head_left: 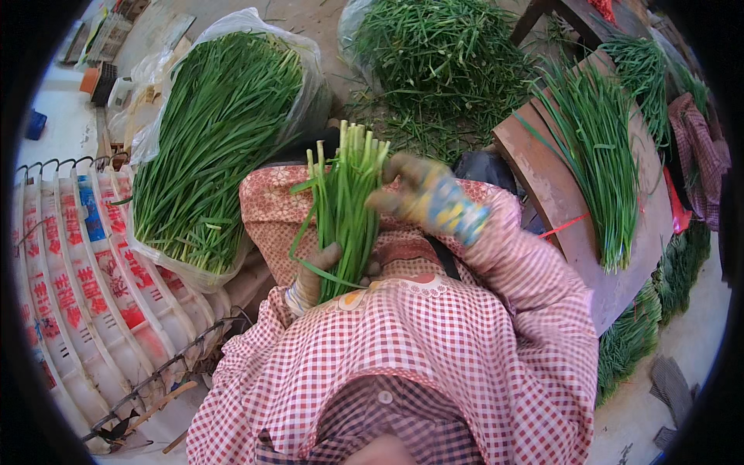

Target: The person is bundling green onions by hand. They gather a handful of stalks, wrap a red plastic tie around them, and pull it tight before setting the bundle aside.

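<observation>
Upright over my lap stands a bunch of garlic chives, its pale cut ends at the top. My left hand, gloved, wraps round the lower part of this bunch, and a few leaves stick out beside it. To the right of the stems is my right hand, in a blue and yellow patterned glove and somewhat blurred. Its thumb and fingers are apart, close to the upper stems, with nothing seen between them. Whether the fingertips touch the bunch I cannot tell.
Long chives fill a clear plastic bag at the left. A loose green heap lies ahead. On the right, a brown board carries another chive bunch and a red string. A white ribbed plastic sheet lies far left.
</observation>
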Available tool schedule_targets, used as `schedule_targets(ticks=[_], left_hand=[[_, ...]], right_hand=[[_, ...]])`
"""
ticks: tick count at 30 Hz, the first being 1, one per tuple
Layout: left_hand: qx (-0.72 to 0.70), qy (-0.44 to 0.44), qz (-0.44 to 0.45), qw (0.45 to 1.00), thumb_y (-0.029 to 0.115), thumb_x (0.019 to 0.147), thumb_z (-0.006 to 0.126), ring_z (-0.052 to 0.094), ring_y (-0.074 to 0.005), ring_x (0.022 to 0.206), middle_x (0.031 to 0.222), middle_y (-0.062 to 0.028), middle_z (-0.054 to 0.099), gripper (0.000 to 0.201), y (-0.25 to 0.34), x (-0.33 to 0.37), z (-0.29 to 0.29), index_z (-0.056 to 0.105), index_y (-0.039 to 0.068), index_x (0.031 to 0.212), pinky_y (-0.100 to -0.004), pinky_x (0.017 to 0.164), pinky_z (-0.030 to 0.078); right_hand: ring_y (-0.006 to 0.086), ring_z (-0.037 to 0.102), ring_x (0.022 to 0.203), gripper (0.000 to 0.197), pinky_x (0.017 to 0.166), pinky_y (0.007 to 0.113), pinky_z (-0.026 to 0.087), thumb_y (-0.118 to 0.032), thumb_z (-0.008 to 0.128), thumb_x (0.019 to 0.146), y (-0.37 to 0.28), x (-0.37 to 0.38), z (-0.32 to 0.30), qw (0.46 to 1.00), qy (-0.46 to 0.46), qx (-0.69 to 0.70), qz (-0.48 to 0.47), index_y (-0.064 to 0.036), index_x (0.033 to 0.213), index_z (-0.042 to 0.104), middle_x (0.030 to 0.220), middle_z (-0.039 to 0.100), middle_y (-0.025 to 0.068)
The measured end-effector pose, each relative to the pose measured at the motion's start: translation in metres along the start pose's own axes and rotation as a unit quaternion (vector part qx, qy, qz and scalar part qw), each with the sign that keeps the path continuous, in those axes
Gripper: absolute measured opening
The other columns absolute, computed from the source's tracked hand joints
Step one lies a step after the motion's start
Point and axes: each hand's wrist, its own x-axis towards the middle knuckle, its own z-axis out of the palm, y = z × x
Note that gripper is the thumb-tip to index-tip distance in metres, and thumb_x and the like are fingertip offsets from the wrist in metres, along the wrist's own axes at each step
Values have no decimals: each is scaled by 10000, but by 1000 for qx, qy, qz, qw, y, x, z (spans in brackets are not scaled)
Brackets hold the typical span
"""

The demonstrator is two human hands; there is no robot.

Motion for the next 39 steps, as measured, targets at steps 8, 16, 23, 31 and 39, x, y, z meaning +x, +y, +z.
schedule_targets(ticks=[8,16,23,31,39], left_hand=[[284,-52,130,948,175,742,777,615,-222,1042,1208,-92,609,686,37,10,5,482,52,1348,-361,861,528],[256,16,81,963,134,700,801,580,-206,1067,1217,-82,593,733,14,6,19,473,41,1348,-358,915,491],[252,16,160,954,53,760,772,563,-224,1145,1280,-107,570,679,3,12,15,446,30,1354,-362,988,450],[94,37,164,981,115,839,685,568,-252,1144,1300,-124,555,620,-4,5,1,415,46,1393,-398,963,482],[138,42,189,971,84,823,689,584,-243,1109,1271,-121,575,637,-7,2,-3,410,42,1394,-380,953,483]], right_hand=[[227,657,871,295,742,347,526,-197,585,934,34,11,12,980,86,-15,-178,-3,1156,594,949,672,139],[148,631,776,361,621,301,528,-372,595,935,80,49,-94,923,345,170,-9,-68,1126,630,919,680,71],[110,545,615,467,560,275,474,-312,768,803,14,-11,9,995,75,35,-49,-47,1114,544,690,535,18],[315,668,870,453,750,385,524,-271,667,847,42,12,31,984,80,116,-113,-31,1217,559,930,670,174],[256,647,757,192,697,347,527,-170,651,856,73,71,-53,933,340,-45,-110,-57,1009,622,861,661,132]])
